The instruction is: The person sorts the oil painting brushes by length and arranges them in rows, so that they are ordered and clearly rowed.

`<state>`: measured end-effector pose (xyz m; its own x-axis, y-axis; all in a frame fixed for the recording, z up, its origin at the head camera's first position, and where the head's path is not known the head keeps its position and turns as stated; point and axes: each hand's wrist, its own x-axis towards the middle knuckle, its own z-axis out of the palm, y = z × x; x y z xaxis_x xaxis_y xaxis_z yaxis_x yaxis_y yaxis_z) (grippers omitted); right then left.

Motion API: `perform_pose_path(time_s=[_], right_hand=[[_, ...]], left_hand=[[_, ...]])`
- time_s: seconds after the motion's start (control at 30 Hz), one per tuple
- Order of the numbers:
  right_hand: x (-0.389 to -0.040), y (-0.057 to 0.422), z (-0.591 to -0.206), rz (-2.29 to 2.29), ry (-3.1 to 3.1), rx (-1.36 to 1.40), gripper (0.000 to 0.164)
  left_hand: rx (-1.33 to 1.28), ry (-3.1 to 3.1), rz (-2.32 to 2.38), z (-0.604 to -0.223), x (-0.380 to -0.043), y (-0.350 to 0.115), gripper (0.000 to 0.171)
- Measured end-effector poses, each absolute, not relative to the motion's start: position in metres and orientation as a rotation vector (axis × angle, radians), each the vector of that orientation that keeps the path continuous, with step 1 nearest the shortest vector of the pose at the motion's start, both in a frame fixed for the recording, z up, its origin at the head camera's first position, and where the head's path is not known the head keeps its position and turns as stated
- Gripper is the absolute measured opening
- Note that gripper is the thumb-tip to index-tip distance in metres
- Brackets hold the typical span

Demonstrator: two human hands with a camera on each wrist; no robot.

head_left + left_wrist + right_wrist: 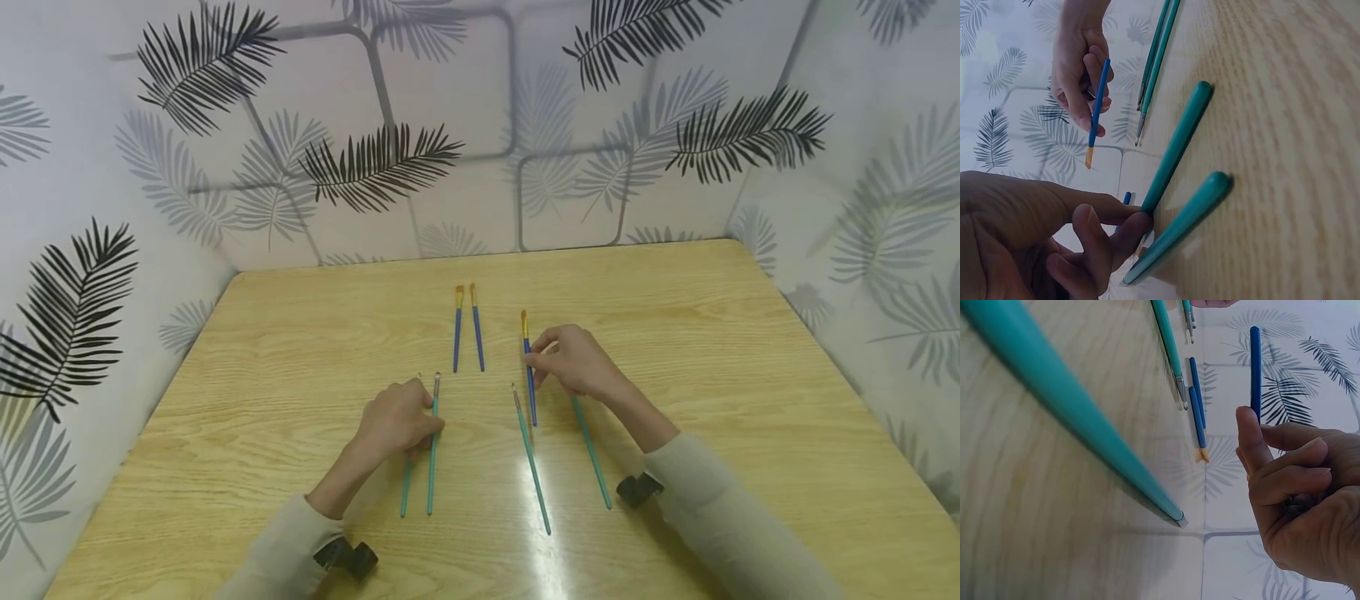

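Note:
My right hand (573,362) pinches a blue-handled paintbrush (532,396) between thumb and fingers; in the left wrist view its tan bristles point away and it is clear of the table. Thumb and forefinger of my left hand (397,421) pinch a green-handled paintbrush (432,475), whose handle end lies low over the wood. Beside it, partly hidden under the same hand, is another green paintbrush (406,487). Under and beside the right hand lie two more, a green paintbrush (534,471) and a green paintbrush (592,454) whose tip the hand covers.
Two blue paintbrushes, one flat-tipped brush (457,337) and one slimmer brush (477,337), lie side by side farther back on the wooden table (300,325). A leaf-patterned wall covering (465,200) rises directly behind the table's far edge and along both sides.

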<state>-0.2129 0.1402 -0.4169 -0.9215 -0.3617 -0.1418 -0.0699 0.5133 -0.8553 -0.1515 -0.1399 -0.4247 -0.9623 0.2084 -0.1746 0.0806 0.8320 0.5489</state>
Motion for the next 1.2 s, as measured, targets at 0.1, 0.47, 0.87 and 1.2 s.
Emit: perform_pose_path(time_s=[0.1,0.47,0.87,1.2], right_hand=[[-0.215,0.138,-0.417,-1.365,2.445,-0.361,0.028],[-0.224,0.133,-0.412,-1.344,2.470,-0.381,0.027],[-0.235,0.131,-0.412,-1.322,2.479,-0.394,0.032],[-0.245,0.130,-0.413,-1.317,2.474,-0.412,0.036]], left_hand=[[0.219,2.784,0.813,-0.424,-0.151,-0.139,0.041],[0.206,2.790,0.767,-0.424,-0.151,-0.139,0.043],[0.241,2.807,0.767,-0.423,-0.151,-0.139,0.036],[0.195,2.796,0.727,-0.421,-0.151,-0.138,0.040]])
